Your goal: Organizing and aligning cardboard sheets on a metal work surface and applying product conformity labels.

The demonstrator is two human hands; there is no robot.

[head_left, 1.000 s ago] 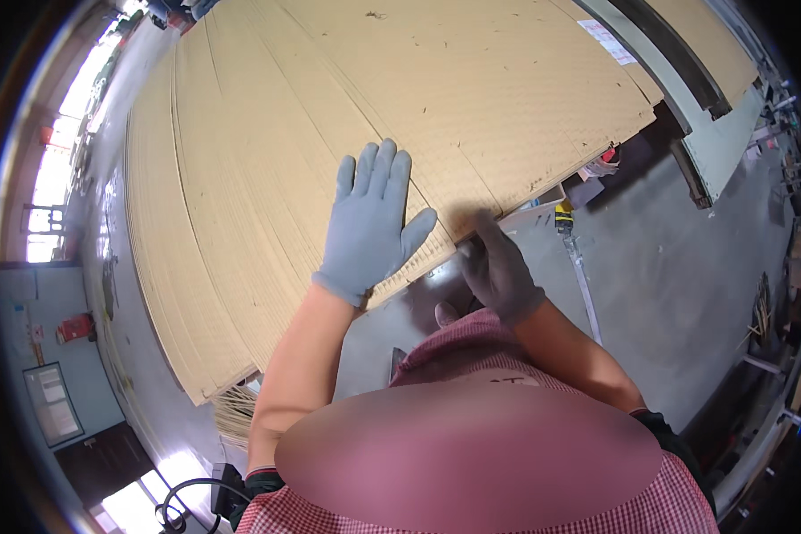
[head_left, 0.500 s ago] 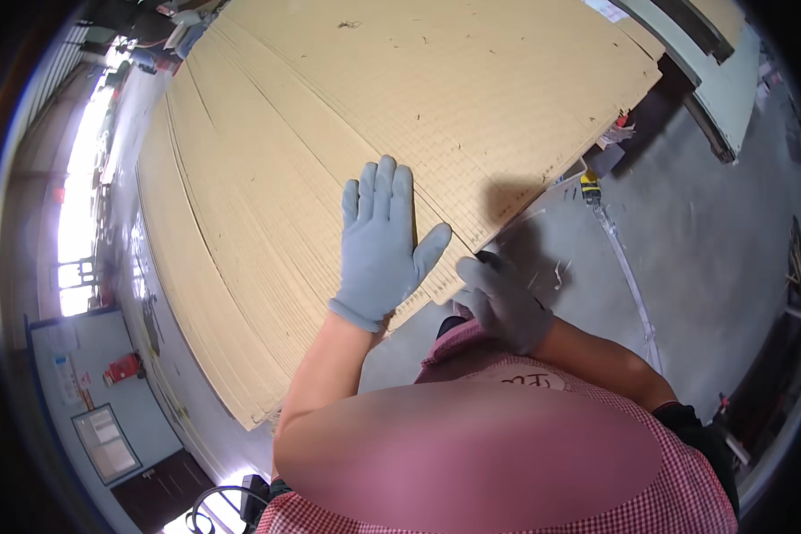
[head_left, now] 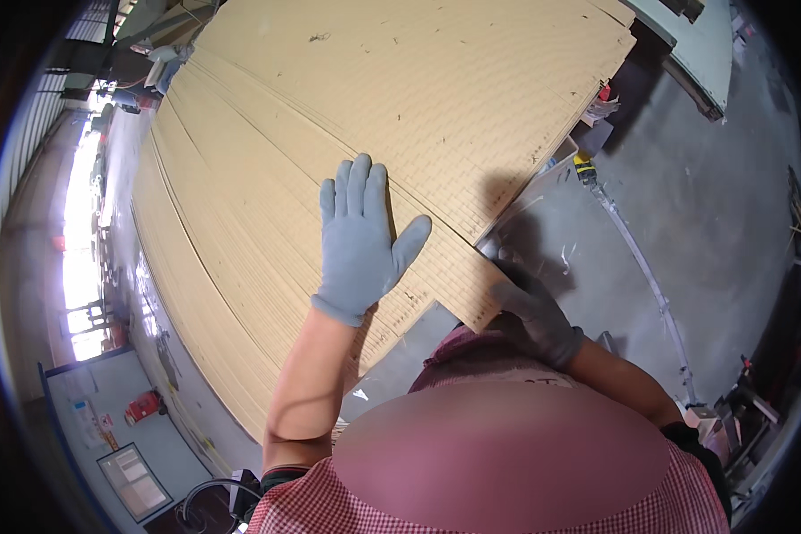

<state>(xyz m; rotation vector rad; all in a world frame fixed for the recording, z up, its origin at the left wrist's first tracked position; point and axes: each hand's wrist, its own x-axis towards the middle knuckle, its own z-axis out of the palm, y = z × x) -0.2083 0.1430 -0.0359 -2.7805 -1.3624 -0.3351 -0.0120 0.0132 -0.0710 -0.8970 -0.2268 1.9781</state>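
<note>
cardboard piece (head_left: 473, 287) farther out, apron lettering (head_left: 547, 382) half-hidden

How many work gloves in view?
2. One on the left hand, palm-down on the cardboard; one on the right hand, gripping the projecting cardboard strip by its end, fingers partly hidden. No others visible.
</note>
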